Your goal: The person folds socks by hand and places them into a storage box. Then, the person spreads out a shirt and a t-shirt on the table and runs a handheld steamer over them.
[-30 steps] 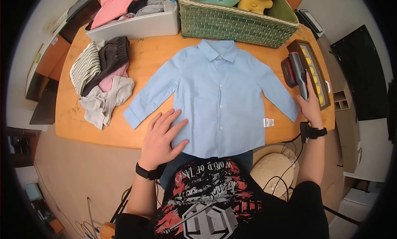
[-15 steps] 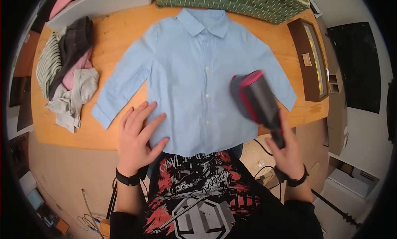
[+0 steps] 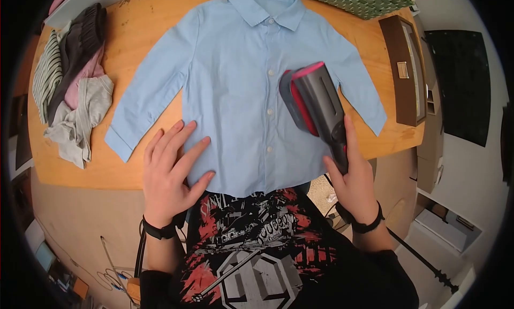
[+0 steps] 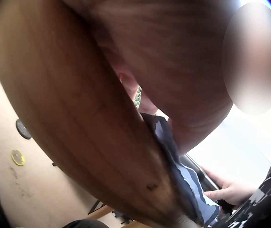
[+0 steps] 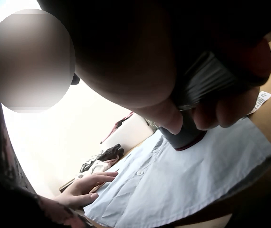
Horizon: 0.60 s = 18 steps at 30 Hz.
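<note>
A light blue button-up shirt lies front up on the table, its sleeves spread to both sides. My left hand rests with straight fingers on the shirt's lower left side, near the hem. In my right hand is the handle of a grey and pink handheld garment steamer. Its head is over the shirt's right front panel, just beside the button row. From the right wrist view, the fingers wrap the handle and the steamer's head is right at the cloth.
Several folded clothes lie piled on the left of the wooden table. A green woven basket stands at the back, and a brown box at the right edge. The table's front edge runs under the shirt hem.
My right hand has brought the steamer from beside the box at the right onto the shirt, then up and left toward the buttons. The left hand stays on the shirt; the view has shifted nearer.
</note>
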Each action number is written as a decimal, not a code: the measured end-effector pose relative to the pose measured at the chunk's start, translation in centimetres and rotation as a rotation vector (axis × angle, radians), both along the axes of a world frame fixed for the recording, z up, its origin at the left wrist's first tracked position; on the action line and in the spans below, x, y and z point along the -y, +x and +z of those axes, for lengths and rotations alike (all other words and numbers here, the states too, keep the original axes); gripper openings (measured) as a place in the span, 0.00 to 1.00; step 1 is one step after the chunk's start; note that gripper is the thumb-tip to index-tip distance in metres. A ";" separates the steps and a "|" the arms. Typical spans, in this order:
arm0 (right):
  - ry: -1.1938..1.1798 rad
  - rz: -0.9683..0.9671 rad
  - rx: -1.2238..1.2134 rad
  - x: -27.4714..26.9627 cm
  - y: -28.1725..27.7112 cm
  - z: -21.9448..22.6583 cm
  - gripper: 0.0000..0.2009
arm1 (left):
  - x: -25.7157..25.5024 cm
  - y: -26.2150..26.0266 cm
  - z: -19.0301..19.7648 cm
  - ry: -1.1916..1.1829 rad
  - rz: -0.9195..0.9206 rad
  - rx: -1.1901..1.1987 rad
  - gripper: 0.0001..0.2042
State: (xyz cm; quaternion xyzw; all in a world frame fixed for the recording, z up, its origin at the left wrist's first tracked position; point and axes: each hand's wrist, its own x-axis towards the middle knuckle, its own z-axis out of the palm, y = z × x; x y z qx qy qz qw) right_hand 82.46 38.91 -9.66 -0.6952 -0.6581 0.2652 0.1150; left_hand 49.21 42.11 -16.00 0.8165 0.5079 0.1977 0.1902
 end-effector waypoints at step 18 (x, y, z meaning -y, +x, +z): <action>-0.074 0.094 -0.222 -2.9 0.8 0.8 0.46 | 0.1 0.1 0.2 0.016 -0.006 0.020 0.26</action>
